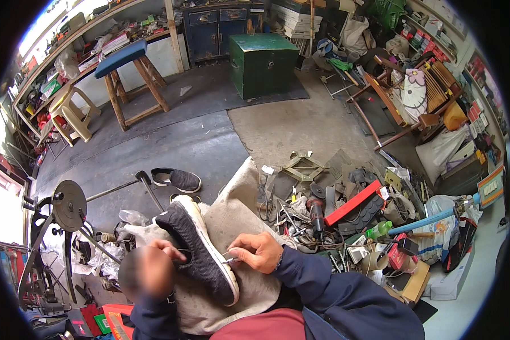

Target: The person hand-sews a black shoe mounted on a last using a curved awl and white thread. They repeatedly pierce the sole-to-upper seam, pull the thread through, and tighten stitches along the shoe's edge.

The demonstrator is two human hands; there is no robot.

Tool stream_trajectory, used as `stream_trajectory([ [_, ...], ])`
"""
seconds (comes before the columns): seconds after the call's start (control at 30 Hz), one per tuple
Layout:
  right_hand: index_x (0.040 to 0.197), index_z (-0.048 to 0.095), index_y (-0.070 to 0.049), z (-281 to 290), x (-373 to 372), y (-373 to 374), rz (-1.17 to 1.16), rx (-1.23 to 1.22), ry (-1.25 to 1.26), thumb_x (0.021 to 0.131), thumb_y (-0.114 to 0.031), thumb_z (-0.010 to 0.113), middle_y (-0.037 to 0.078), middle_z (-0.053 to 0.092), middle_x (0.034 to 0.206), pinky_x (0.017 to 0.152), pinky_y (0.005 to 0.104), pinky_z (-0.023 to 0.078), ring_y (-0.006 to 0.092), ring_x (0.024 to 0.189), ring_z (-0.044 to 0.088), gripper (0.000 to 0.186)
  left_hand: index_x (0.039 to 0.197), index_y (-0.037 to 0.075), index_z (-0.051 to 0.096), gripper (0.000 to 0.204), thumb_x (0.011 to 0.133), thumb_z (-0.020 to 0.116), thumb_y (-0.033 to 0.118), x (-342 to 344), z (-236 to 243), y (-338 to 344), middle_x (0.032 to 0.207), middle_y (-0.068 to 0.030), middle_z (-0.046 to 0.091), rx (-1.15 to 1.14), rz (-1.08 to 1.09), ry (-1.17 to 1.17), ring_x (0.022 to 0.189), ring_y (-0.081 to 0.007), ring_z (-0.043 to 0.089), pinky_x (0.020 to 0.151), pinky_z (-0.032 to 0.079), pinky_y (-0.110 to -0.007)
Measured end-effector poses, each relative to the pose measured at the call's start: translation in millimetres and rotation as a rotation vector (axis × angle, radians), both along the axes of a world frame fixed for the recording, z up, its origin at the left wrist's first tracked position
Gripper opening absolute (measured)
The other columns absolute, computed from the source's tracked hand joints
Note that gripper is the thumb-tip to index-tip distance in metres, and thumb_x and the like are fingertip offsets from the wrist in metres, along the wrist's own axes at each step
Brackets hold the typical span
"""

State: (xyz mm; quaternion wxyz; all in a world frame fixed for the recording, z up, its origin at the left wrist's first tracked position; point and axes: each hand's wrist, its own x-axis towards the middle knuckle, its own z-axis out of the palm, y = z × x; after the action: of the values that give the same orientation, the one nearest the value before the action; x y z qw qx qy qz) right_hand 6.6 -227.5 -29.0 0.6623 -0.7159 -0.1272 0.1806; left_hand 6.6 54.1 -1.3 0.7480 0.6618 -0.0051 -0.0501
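A black knit sneaker [195, 243] with a white sole lies at a slant across a beige cloth [232, 209] spread on my lap, its sole edge turned to the right. My left hand [158, 263], partly blurred, is closed on the shoe at its opening, with fingertips at the collar. My right hand [256, 252] pinches a small thin metal tool [228, 259] against the white sole's side; its exact kind is too small to tell. On the floor ahead sits another dark shoe [177, 179].
To the left stands a black metal machine with a round wheel [69, 205]. Tools and scraps, with an angle grinder [316, 215] and a red bar [352, 203], pile up at right. Farther off are a blue-topped stool [120, 58], a green chest [263, 65] and a folded wooden chair [402, 99].
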Motion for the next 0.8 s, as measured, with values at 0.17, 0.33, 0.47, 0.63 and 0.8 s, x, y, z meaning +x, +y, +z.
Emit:
stream_trajectory([
  [0.17, 0.105, 0.070, 0.002, 2, 1, 1, -0.005, 0.007, -0.003, 0.100, -0.009, 0.064, 0.008, 0.075, 0.084, 0.069, 0.0254, 0.055, 0.0104, 0.076, 0.071, 0.013, 0.095, -0.001, 0.063, 0.020, 0.094, 0.071, 0.017, -5, 14, -4, 0.076, -0.0018, 0.062, 0.425, -0.269, 0.089, 0.072, -0.0083, 0.054, 0.067, 0.046, -0.027],
  [0.33, 0.108, 0.069, 0.003, 6, 3, 1, 0.010, -0.025, 0.019, 0.100, -0.008, 0.065, 0.011, 0.077, 0.090, 0.071, 0.0255, 0.057, 0.0126, 0.080, 0.074, 0.014, 0.087, -0.003, 0.061, 0.040, 0.091, 0.077, 0.034, 4, 19, -10, 0.066, -0.0111, 0.055, 0.511, -0.450, 0.012, 0.064, -0.0119, 0.047, 0.059, 0.044, -0.034],
  [0.47, 0.109, 0.070, 0.002, 7, 3, -1, 0.038, -0.082, 0.041, 0.099, -0.008, 0.067, 0.011, 0.077, 0.090, 0.072, 0.0257, 0.057, 0.0126, 0.080, 0.074, 0.015, 0.081, -0.004, 0.061, 0.042, 0.091, 0.078, 0.034, 3, 14, -5, 0.063, -0.0064, 0.053, 0.504, -0.579, 0.174, 0.063, -0.0090, 0.046, 0.056, 0.042, -0.033],
  [0.63, 0.109, 0.070, 0.002, 3, 2, 2, 0.002, -0.094, -0.047, 0.097, -0.008, 0.069, 0.011, 0.077, 0.090, 0.071, 0.0258, 0.057, 0.0117, 0.079, 0.073, 0.015, 0.075, -0.003, 0.060, 0.043, 0.092, 0.079, 0.032, -2, 6, -2, 0.059, -0.0026, 0.050, 0.461, -0.584, 0.170, 0.061, -0.0068, 0.044, 0.052, 0.040, -0.033],
  [0.8, 0.108, 0.071, 0.000, 10, 1, 4, -0.008, -0.208, -0.171, 0.095, -0.010, 0.073, 0.010, 0.076, 0.087, 0.069, 0.0265, 0.056, 0.0120, 0.075, 0.073, 0.017, 0.072, -0.003, 0.061, 0.043, 0.092, 0.077, 0.031, 4, 18, -4, 0.054, -0.0132, 0.050, 0.635, -0.580, 0.029, 0.049, -0.0173, 0.045, 0.049, 0.040, -0.037],
])
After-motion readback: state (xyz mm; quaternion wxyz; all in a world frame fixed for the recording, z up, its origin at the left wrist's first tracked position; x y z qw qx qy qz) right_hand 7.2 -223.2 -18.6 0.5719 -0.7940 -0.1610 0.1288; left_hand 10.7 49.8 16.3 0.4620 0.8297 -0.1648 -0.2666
